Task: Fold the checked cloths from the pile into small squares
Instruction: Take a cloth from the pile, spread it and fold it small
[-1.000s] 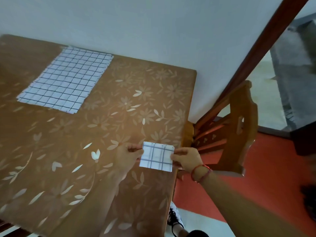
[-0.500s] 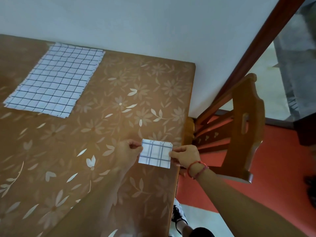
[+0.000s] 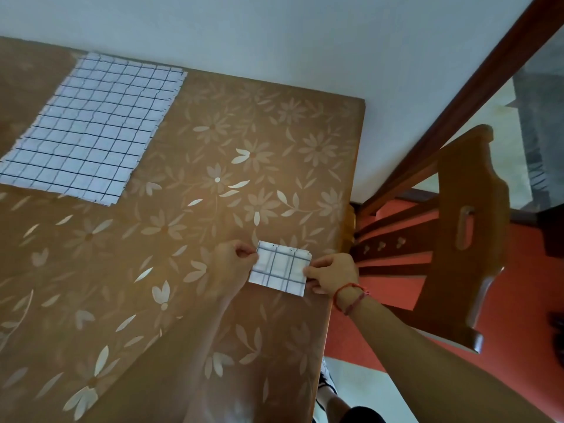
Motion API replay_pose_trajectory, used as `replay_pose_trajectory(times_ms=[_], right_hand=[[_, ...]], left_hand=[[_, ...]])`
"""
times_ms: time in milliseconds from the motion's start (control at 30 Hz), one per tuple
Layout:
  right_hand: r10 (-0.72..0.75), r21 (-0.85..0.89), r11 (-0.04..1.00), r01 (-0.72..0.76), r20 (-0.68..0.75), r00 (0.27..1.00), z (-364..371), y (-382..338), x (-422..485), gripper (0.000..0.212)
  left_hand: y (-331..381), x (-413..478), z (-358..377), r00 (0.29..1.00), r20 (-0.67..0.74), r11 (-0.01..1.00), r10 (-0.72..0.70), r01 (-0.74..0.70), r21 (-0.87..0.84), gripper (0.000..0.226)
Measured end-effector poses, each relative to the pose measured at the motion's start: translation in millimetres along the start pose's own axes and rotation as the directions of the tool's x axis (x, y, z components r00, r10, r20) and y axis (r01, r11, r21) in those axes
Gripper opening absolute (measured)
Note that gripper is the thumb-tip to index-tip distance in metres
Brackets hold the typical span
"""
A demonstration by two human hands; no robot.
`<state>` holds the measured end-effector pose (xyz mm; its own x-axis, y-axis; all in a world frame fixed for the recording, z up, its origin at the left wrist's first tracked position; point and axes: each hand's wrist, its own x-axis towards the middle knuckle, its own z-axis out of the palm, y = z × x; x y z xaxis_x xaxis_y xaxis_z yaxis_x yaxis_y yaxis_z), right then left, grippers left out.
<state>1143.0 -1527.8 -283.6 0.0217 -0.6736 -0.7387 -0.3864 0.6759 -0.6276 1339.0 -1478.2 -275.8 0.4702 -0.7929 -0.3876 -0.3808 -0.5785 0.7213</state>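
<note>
Hardly anything is changing: the left hand (image 3: 235,264) and the right hand (image 3: 331,274) are still pinching the folded cloth (image 3: 279,270), so this square is probably nearing completion.

Lies open across the bench (image 3: 189,227) from 7 to 9 o'clock of the folded cloth (image 3: 279,271), and between it and the pile of checked cloths (image 3: 88,129) at 10 o'clock. Ends at 12 o'clock against the wall (image 3: 274,35). Narrows at 3 o'clock, with the wooden chair (image 3: 470,215) just beside the bench edge. Is taken at the cloth's sides by the left hand (image 3: 230,264) and right hand (image 3: 334,274), both pinching it.
</note>
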Motion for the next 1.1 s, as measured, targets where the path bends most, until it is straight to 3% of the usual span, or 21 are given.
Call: replay_pose_trajectory(times_ms=[300,533,633,733,800,867,967,1100], right_hand=[[-0.028,-0.009,1.0,0.027,-0.019,0.999,2,-4,1,0.017],[-0.149,-0.068,0.987,0.144,-0.069,0.986,2,-2,1,0.014],[-0.288,-0.213,0.944,0.254,-0.148,0.946,2,3,3,0.011],[-0.516,-0.402,0.81,0.427,-0.144,0.844,7,2,-5,0.004],[-0.704,-0.504,0.623,0.598,-0.029,0.709,18,1,-15,0.017],[-0.816,-0.58,0.403,0.708,0.123,0.565,36,6,-18,0.032],[-0.828,-0.632,0.229,0.74,0.274,0.49,65,15,-13,0.047],[-0.787,-0.649,0.147,0.746,0.38,0.486,80,26,10,0.051]], left_hand=[[-4,10,2,0.999,-0.007,0.996,0.035,-0.034,0.083,0.017],[-9,13,3,0.999,0.002,0.999,0.033,-0.033,0.027,0.011],[-14,7,2,0.989,0.0,0.985,0.148,-0.147,0.089,0.013],[-25,-2,1,0.916,0.016,0.873,0.401,-0.387,0.296,0.016],[-34,-5,3,0.798,0.046,0.728,0.601,-0.57,0.38,0.027],[-41,-4,6,0.697,0.096,0.608,0.711,-0.677,0.414,0.037],[-51,1,11,0.69,0.222,0.555,0.689,-0.699,0.451,0.046],[-70,8,18,0.72,0.344,0.509,0.603,-0.679,0.529,0.051]])
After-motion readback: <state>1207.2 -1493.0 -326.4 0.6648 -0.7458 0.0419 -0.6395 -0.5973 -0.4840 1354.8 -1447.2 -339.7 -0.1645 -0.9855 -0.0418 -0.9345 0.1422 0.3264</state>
